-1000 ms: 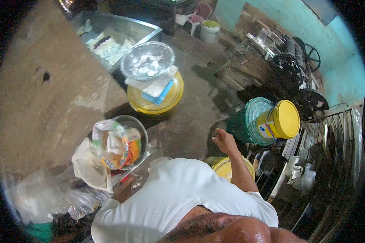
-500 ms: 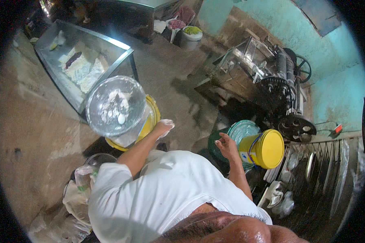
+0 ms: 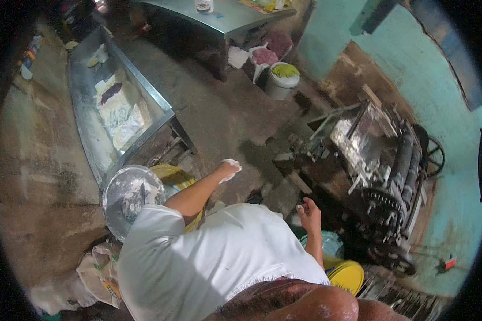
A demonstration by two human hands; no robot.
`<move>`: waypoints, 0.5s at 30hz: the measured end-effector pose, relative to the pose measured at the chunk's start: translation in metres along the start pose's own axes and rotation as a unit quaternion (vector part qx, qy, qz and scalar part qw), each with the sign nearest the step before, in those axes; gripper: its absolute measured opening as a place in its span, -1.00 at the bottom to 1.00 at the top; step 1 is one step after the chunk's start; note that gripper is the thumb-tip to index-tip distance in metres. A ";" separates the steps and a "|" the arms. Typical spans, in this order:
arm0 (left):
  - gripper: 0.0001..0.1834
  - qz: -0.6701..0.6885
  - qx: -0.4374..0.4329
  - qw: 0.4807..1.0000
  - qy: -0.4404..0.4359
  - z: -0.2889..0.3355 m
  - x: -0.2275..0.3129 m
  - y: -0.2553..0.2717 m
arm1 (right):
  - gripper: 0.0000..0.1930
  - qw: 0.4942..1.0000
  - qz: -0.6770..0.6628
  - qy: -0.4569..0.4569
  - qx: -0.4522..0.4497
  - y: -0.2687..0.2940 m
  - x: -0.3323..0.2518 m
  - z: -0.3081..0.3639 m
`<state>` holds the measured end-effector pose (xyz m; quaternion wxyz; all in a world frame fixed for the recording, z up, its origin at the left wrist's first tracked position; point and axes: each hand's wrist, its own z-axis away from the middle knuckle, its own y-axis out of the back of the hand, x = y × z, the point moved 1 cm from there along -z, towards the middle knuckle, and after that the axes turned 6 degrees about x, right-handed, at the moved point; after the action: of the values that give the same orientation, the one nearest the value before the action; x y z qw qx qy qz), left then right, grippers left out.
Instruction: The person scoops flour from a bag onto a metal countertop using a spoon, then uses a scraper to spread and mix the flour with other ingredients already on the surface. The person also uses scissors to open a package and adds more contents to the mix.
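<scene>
My left hand (image 3: 229, 170) is out in front of my body, its fingers coated with white powder and loosely bent. Nothing shows in it. Just to its left stand a yellow-rimmed bucket (image 3: 172, 174) and a clear round tub (image 3: 127, 191) with white powder in it, partly hidden by my sleeve. My right hand (image 3: 309, 214) hangs in the air with fingers apart and holds nothing. Below it are a teal-green round lid or tub (image 3: 332, 243) and a bucket with a yellow lid (image 3: 346, 275), both partly covered by my arm and body.
A metal trough (image 3: 158, 101) with powder and paper runs along the left wall. A roller machine (image 3: 393, 176) with gears and a wheel stands on the right. Ahead are a metal table (image 3: 198, 21) and a white bucket (image 3: 283, 85) with something green on top.
My view has shifted forward: the trough, table and machine show differently, and the tub and yellow-lidded bucket lie closer to my body. Both hands remain in front of me, holding nothing visible.
</scene>
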<state>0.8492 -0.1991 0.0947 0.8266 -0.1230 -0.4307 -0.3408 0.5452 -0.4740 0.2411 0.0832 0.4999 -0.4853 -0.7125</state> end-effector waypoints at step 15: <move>-0.48 0.339 0.209 0.916 -0.035 -0.098 0.040 0.153 | -0.54 0.965 -0.019 0.184 -0.184 -0.079 -0.182 -0.408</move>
<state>1.0292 -0.1538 0.0817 0.8836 -0.0980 -0.4536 0.0628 0.9863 -0.5714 0.2835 0.2480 0.6081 -0.3126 -0.6863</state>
